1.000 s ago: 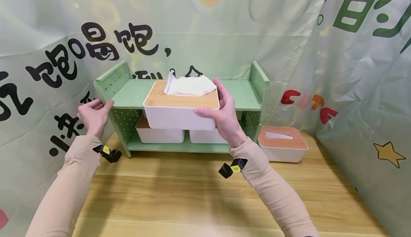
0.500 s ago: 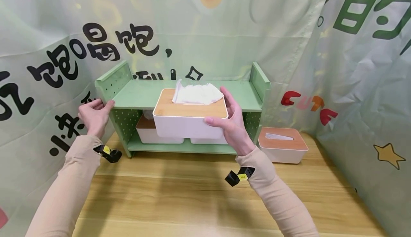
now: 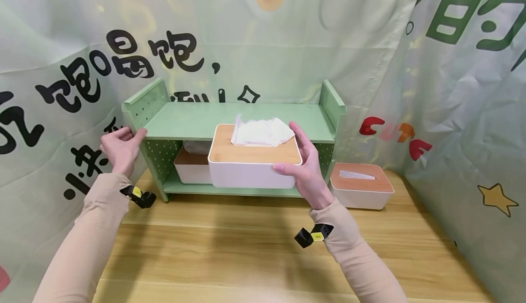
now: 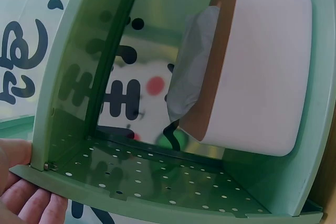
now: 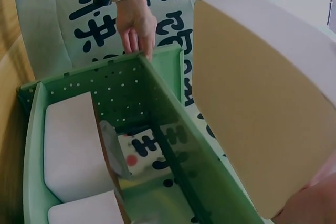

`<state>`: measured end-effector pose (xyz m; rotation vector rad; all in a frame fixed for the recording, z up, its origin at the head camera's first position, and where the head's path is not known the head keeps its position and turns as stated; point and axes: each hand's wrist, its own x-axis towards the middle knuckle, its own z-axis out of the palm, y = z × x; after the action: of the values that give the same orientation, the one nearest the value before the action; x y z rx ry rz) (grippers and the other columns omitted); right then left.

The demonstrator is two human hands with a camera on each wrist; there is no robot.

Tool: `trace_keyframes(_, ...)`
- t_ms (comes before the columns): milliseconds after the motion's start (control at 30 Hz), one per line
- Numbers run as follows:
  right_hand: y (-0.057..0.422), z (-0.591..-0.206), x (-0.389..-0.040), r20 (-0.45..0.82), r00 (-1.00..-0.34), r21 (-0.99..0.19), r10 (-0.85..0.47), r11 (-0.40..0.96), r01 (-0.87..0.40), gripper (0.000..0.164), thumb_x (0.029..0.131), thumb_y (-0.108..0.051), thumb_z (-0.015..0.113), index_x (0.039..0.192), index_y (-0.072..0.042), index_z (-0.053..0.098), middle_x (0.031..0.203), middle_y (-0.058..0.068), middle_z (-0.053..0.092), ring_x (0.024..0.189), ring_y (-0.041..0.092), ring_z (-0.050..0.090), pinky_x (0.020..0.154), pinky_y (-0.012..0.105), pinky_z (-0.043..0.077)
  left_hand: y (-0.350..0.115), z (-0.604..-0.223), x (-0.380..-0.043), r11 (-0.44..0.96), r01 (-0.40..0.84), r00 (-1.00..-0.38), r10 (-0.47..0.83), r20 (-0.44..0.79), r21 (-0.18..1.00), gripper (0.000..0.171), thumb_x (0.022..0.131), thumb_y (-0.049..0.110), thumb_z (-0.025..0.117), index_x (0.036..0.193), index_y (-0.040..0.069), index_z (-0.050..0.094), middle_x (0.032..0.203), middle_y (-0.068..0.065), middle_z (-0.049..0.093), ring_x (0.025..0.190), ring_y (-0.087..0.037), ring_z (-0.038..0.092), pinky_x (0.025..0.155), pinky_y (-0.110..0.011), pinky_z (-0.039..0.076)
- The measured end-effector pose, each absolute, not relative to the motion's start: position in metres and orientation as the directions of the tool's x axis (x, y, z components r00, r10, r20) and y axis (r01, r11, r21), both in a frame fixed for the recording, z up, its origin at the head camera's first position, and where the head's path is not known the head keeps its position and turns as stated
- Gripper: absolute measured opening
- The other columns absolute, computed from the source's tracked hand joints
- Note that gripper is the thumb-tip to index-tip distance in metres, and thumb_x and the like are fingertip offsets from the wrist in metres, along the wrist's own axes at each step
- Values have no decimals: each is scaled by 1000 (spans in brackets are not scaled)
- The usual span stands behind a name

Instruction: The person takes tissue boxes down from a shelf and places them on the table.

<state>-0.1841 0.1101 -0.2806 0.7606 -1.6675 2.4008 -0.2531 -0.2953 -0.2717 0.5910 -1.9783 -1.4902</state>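
Note:
My right hand [image 3: 306, 173] grips a white tissue box [image 3: 250, 175] by its right end, thumb on the front. It has a wooden lid [image 3: 222, 154] with a white tissue [image 3: 263, 133] sticking out, and is held up in front of the green shelf [image 3: 230, 118]. In the right wrist view the underside of the held box [image 5: 257, 108] shows. With thumb and fingers, my left hand [image 3: 121, 148] holds the shelf's left side panel at upper-board height. On the lower board sits another tissue box [image 3: 192, 173], partly hidden in the head view.
Beside it on the lower board is one more box [image 5: 86, 211], hidden behind the held one in the head view. A tissue box with a reddish-brown lid [image 3: 363, 182] stands on the wooden table [image 3: 197, 253], right of the shelf. A printed curtain [image 3: 287, 52] hangs behind.
My right hand has brought the tissue box down and to the right, from overlapping the upper board to in front of the lower part. My left hand keeps its place on the shelf.

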Motion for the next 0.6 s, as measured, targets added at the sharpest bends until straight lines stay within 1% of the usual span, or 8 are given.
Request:
trace_keyframes(100, 114, -286, -182, 476, -861, -841, -181, -380, -385, 109, 66, 9, 70, 160, -6, 17, 138, 3, 53, 111, 8, 63, 89, 20, 58, -295, -271, -253, 269, -14, -728, -663, 174, 963, 50, 84, 29, 80, 130, 11, 68, 59, 36, 50, 91, 8, 54, 77, -8, 44)
trace_keyframes(200, 118, -292, -181, 493, -852, -834, -176, -374, -406, 111, 66, 8, 74, 160, -3, 16, 152, 8, 46, 121, 5, 56, 90, 18, 57, -295, -271, -253, 267, -25, -728, -666, 166, 963, 50, 84, 29, 80, 130, 12, 68, 60, 35, 50, 105, 4, 55, 81, -9, 45)
trace_keyframes(267, 121, -296, -181, 501, -847, -831, -178, -372, -413, 112, 66, 7, 76, 160, -2, 15, 156, 11, 40, 124, 4, 54, 89, 17, 56, -295, -271, -253, 266, -28, -730, -664, 162, 964, 51, 84, 30, 80, 130, 12, 68, 61, 35, 50, 113, 1, 55, 81, -9, 45)
trace_keyframes(300, 123, -298, -181, 502, -847, -831, -175, -368, -417, 113, 66, 6, 77, 160, -2, 15, 158, 9, 37, 127, 2, 51, 91, 16, 55, -295, -271, -253, 266, -29, -731, -663, 161, 964, 51, 85, 30, 80, 131, 12, 67, 61, 35, 50, 112, 1, 55, 80, -8, 45)
trace_keyframes(433, 128, -305, -181, 507, -843, -826, -180, -382, -415, 114, 67, 6, 79, 160, -1, 13, 143, 0, 52, 115, 3, 60, 88, 17, 57, -296, -272, -254, 269, -32, -734, -660, 160, 963, 51, 85, 30, 79, 132, 13, 67, 62, 35, 49, 125, -4, 53, 85, -10, 46)
trace_keyframes(500, 130, -309, -181, 513, -839, -820, -180, -391, -418, 114, 67, 7, 79, 160, 0, 13, 137, -6, 57, 112, 3, 63, 87, 17, 57, -296, -272, -254, 268, -25, -736, -657, 164, 963, 52, 86, 30, 78, 132, 12, 66, 62, 34, 49, 132, -7, 49, 93, -13, 46)
trace_keyframes(533, 131, -311, -181, 517, -836, -817, -183, -398, -418, 114, 67, 7, 79, 160, 1, 12, 134, -5, 60, 108, 5, 64, 86, 18, 58, -296, -273, -254, 269, -19, -738, -654, 168, 963, 52, 86, 29, 78, 133, 11, 66, 63, 34, 49, 136, -8, 46, 98, -15, 45)
trace_keyframes(600, 133, -315, -181, 525, -831, -812, -183, -400, -425, 114, 67, 7, 78, 160, 1, 12, 133, -6, 60, 109, 5, 64, 87, 19, 58, -296, -273, -253, 268, -7, -742, -647, 175, 964, 53, 86, 29, 78, 134, 10, 64, 63, 34, 48, 143, -8, 38, 109, -19, 40)
